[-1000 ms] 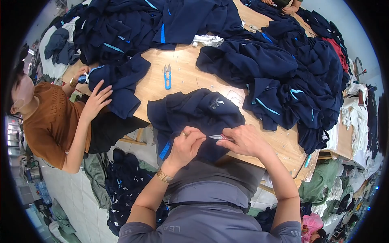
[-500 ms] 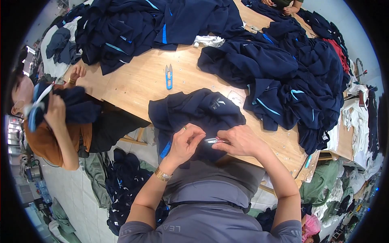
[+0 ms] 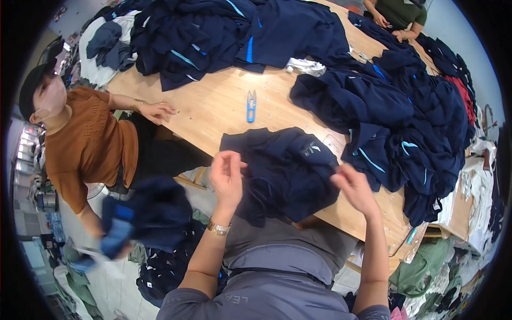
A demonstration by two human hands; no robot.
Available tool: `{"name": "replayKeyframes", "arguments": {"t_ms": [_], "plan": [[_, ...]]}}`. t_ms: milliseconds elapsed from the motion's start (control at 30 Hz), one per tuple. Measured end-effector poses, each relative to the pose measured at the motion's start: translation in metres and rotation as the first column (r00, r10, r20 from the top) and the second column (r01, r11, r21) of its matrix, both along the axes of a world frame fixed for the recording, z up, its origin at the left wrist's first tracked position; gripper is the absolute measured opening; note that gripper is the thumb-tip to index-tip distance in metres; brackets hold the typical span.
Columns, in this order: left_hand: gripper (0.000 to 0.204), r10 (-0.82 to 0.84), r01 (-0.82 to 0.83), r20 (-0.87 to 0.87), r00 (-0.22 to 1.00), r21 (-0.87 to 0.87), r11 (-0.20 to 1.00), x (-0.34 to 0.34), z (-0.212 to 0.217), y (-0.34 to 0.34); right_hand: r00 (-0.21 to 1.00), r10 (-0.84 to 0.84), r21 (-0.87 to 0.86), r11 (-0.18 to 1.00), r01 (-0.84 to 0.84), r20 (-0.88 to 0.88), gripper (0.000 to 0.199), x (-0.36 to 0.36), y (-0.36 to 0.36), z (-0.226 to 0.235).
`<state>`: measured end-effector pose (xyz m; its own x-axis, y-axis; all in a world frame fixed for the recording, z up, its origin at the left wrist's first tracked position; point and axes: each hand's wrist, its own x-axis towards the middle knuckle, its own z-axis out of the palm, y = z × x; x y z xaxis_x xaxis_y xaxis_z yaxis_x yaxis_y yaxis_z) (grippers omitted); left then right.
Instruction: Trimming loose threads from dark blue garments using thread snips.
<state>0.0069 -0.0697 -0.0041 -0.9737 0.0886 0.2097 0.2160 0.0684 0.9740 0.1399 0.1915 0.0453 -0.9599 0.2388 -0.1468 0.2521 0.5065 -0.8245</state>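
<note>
A dark navy garment (image 3: 282, 176) with a small pale print lies bunched on the near edge of the wooden table, in front of my body. My left hand (image 3: 228, 178) is raised at the garment's left side, its fingers loosely bent and apart with nothing visible in them. At the right edge of the same garment is my right hand (image 3: 356, 188), slightly blurred. Its fingertips are partly hidden, so whether it holds anything does not show. Farther back on the table lie blue-handled thread snips (image 3: 250, 108), touched by neither hand.
Heaps of navy garments (image 3: 373, 106) with light blue trim cover the table's right and far side (image 3: 213, 42). On the left a person in a brown shirt (image 3: 93, 138) swings a navy garment (image 3: 160, 213) low. Another person (image 3: 400, 18) works at the far right.
My hands have moved apart from their close position over the garment. The small snips seen in my right hand no longer show. The person at left has swung a garment downward. The view has shifted.
</note>
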Motion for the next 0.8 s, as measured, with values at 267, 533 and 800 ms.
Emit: {"name": "replayKeyframes", "arguments": {"t_ms": [267,533,800], "plan": [[0.041,0.030,-0.101,-0.105,0.994,-0.785,0.612,-0.040,-0.034,0.005,0.819,-0.562,-0.238,0.816,0.527,-0.113,0.022,0.026,0.022,-0.099],[0.025,-0.515,0.262,0.627,0.585,0.455,0.851,-0.054,-0.012,-0.012,0.804,-0.594,-0.399,0.734,0.550,0.016,0.023,0.028,-0.006,-0.114],[0.036,-0.706,0.125,0.402,0.583,0.814,0.567,-0.033,0.006,-0.002,0.782,-0.615,-0.607,0.586,0.537,0.099,0.029,0.012,-0.017,-0.091]]}}
